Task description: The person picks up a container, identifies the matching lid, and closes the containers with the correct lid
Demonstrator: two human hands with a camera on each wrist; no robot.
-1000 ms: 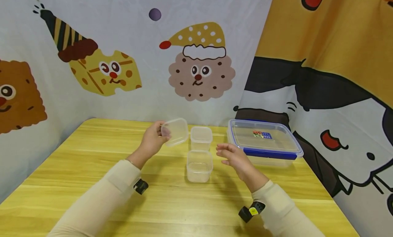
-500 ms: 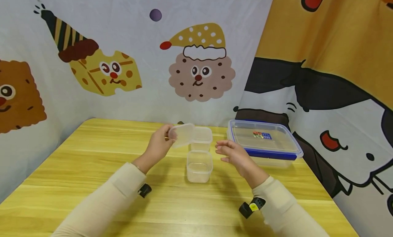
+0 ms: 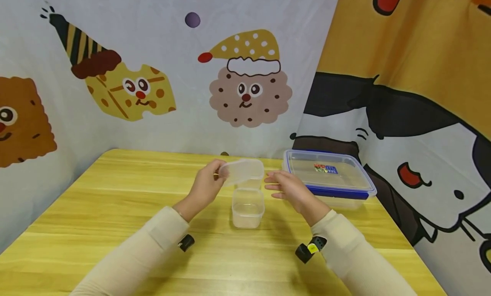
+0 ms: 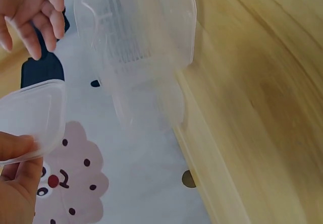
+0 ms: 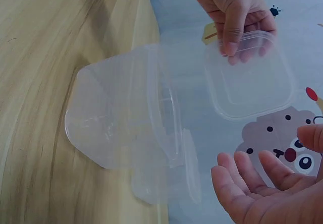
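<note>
My left hand [image 3: 205, 183] pinches one edge of a square translucent plastic lid [image 5: 252, 88], thumb on one face and fingers behind. In the head view the lid is tilted and overlaps the top of the rear food container [image 3: 249, 184]. Nearer to me stands an uncovered clear food container [image 3: 248, 213] with nothing visible inside; the lid is raised above its rim in the right wrist view. To the right of the containers my right hand [image 3: 293, 191] hovers, fingers spread and slightly bent, palm turned inward, holding nothing.
A large clear storage box [image 3: 330, 172] with a blue-edged lid stands at the back right, just behind my right hand. The wooden table [image 3: 115, 193] ends at a cartoon-printed cloth backdrop [image 3: 161, 134].
My left hand has carried the lid rightward and a little toward me, from beside the rear container to overlapping it. My right hand has shifted slightly left, its fingers still spread.
</note>
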